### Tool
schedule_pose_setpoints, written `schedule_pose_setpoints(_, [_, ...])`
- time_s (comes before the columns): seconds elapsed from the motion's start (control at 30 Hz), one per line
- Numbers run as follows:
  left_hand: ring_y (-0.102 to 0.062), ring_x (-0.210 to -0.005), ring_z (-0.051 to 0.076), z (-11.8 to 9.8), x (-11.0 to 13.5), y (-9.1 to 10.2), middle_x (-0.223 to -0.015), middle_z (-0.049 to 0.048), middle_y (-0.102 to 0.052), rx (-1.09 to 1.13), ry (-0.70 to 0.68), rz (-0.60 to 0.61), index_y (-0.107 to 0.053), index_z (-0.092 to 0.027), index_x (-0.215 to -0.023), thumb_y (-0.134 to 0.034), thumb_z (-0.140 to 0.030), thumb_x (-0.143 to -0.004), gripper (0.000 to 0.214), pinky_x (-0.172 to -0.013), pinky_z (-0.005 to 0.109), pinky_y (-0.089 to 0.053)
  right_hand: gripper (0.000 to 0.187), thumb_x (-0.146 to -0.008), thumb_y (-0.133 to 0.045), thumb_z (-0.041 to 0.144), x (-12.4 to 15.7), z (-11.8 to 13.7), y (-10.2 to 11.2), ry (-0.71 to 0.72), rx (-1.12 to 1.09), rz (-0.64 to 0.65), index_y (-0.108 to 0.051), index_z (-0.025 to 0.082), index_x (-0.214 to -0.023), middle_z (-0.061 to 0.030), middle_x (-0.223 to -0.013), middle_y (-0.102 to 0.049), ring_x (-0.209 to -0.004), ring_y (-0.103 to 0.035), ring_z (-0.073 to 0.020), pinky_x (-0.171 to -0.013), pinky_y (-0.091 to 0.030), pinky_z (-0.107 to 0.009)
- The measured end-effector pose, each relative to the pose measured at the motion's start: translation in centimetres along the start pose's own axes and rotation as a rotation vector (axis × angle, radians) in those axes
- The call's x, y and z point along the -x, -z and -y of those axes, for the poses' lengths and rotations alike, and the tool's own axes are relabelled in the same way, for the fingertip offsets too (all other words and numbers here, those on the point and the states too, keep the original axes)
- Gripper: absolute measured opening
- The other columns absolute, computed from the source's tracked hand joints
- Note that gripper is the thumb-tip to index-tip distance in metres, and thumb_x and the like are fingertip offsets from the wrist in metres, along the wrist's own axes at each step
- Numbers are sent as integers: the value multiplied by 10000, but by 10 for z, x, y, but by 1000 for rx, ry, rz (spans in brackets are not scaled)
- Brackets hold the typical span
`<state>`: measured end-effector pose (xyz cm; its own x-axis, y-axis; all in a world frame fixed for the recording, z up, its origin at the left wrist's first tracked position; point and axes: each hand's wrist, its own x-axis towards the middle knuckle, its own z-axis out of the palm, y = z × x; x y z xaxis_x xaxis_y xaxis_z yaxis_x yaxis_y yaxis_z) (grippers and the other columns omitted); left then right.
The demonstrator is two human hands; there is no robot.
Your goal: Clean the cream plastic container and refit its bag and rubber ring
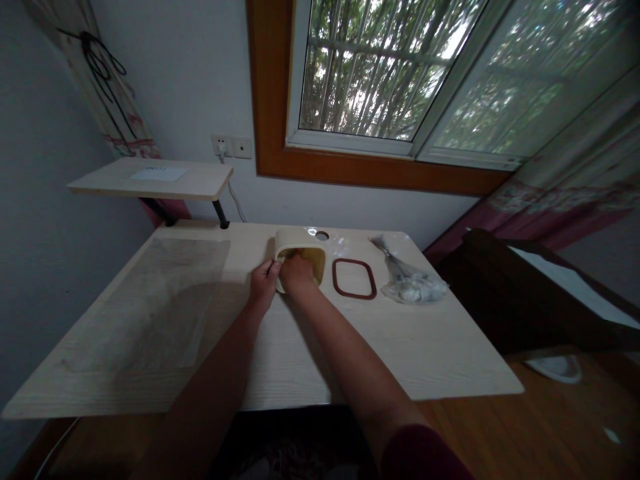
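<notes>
A cream box with rounded corners (300,235) lies on the table with its open side toward me; its inside looks yellowish. My left hand (263,283) grips the box's left edge, thumb at the rim. My right hand (299,272) reaches into the opening, and its fingers are hidden inside. Just right of the box, a brown rounded-square frame (374,280) lies flat on the table. Farther right is a knotted clear plastic bag (415,287) with pale contents that I cannot make out.
The pale wooden table (425,353) has a translucent sheet (150,307) spread on its left. A small raised shelf (200,181) carrying a paper label stands at the back left. Behind are a wall socket (231,147) and a window (380,80). Dark furniture (510,300) stands to the right.
</notes>
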<state>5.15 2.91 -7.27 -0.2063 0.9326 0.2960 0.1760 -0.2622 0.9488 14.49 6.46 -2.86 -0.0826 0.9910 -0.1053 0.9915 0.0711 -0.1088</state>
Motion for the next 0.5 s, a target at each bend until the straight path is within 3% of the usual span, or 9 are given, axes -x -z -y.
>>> schedule_pose_setpoints(0.2, [-427,-634,133,-4,-2,3,-634,-32,-460,-2,29,-45,-486,-202,-663,-496,-462,-865,330,-593,245,-334,415,-1002,-333,166,6,5,0,88,-11,-133,-688,37,-1175,-281,-1267,-606,-1182,-576,-323,-940,-488,-411])
schedule_pose_setpoints(0.27, [-433,-639,134,-4,-2,3,-641,-29,-468,2,27,-51,-488,-202,-666,-493,-460,-870,329,-599,244,-341,407,-1000,-338,150,6,5,1,146,-27,-123,-689,28,-1163,-279,-1249,-618,-1178,-580,-322,-967,-470,-420])
schedule_pose_setpoints(0.5, [-455,-640,139,4,-5,4,-663,-19,-481,48,-8,-32,-510,-200,-709,-461,-477,-914,348,-593,244,-362,389,-1005,-351,153,-4,-3,-1,263,-88,-25,-676,79,-1206,-207,-1251,-651,-1062,-663,-230,-909,-490,-287])
